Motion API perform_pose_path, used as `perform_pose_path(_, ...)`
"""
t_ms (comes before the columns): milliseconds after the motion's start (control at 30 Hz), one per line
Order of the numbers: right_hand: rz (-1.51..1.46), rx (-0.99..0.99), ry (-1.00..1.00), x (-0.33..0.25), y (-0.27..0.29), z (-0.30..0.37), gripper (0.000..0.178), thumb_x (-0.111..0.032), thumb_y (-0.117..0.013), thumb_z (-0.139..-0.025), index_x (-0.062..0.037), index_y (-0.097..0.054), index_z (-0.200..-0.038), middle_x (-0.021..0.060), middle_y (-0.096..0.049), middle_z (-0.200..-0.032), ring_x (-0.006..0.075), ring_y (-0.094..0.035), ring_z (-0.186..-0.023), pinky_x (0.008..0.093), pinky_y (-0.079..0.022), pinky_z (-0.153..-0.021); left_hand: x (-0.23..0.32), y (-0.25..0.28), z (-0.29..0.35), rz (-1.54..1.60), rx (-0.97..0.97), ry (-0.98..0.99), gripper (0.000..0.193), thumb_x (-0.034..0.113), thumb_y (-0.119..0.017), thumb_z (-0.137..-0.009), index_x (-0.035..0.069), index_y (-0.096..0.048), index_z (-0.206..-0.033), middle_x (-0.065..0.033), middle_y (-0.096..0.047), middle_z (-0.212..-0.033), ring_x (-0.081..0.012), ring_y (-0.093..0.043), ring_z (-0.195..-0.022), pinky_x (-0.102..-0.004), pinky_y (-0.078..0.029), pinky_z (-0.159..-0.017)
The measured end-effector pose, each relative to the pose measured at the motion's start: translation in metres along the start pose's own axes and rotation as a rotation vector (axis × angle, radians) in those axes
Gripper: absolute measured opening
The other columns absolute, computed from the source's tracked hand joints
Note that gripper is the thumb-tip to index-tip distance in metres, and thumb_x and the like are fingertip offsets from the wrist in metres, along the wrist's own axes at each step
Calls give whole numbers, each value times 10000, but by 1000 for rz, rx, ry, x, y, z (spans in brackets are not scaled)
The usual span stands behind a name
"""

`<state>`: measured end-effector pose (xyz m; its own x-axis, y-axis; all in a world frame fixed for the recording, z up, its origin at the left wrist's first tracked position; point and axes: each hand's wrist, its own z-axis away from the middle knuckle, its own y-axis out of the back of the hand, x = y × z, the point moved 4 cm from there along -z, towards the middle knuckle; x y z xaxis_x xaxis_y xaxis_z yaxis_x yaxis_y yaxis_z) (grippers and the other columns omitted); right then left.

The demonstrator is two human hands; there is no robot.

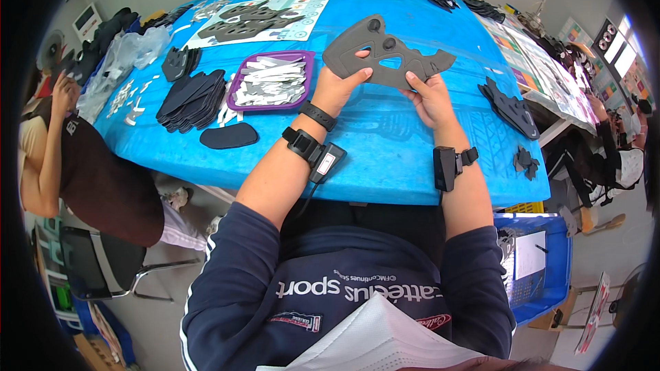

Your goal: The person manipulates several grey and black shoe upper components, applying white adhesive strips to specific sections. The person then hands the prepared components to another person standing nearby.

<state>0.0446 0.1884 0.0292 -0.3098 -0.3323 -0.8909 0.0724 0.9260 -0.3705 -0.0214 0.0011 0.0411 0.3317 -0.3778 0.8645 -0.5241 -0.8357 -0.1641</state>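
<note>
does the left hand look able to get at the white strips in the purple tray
Probably yes: the purple tray sits open just left of the left hand, and nothing covers the white strips. The hand would likely need to release the grey cut-out panel first.

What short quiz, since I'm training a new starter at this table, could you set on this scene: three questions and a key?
1. Multiple choice: what colour is the nearer tray of strips?
a) yellow
b) purple
c) red

2. True or false: the left hand and the right hand both hold the grey cut-out piece.

3. Short answer: which lies nearer the person's body, that tray or the single dark oval piece?

Key:
1. b, purple.
2. True; each hand has it by its near edge.
3. The dark oval piece.
</note>
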Motion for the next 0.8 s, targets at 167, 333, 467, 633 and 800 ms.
perform_pose_path(167, 9, 8, 2, -2, 2, 1, 383, -123, -627, -898, -81, -456, -1238, 36, -582, -1119, 141, -601, -976, 300, -538, -806, -6, 1, 0, 72, -61, 143, 462, 100, -710, -816, 27, -529, -1235, -87, -599, -1149, -164, -597, -1005, -307, -534, -794)
perform_pose_path(333, 9, -4, 8, -2, 2, 0, 388, -125, -632, -895, -84, -458, -1240, 36, -582, -1119, 141, -600, -978, 294, -539, -797, -6, 0, -2, 114, -92, 133, 486, 83, -693, -821, 25, -497, -1262, -112, -588, -1188, -176, -601, -1013, -309, -546, -791)
perform_pose_path(467, -8, -2, 26, -2, 2, 1, 384, -121, -626, -898, -84, -458, -1242, 36, -583, -1123, 141, -601, -977, 294, -540, -793, 0, -1, -1, 120, -93, 102, 510, 68, -688, -815, 20, -476, -1277, -127, -592, -1191, -179, -612, -989, -310, -551, -779)
perform_pose_path(633, -112, -90, 3, -10, -2, 4, 376, -79, -610, -891, -83, -463, -1237, 40, -583, -1124, 157, -602, -985, 312, -536, -806, 20, -8, 5, 108, -106, 62, 549, 29, -698, -786, 9, -461, -1281, -115, -589, -1177, -187, -597, -1030, -330, -542, -815)
perform_pose_path(800, -372, -249, 74, -27, -8, 16, 380, -23, -642, -838, -68, -504, -1189, 59, -599, -1112, 173, -602, -974, 330, -520, -800, 48, -22, 16, 84, -132, -162, 601, 20, -735, -745, -4, -457, -1277, -110, -578, -1164, -199, -588, -1063, -335, -534, -850)
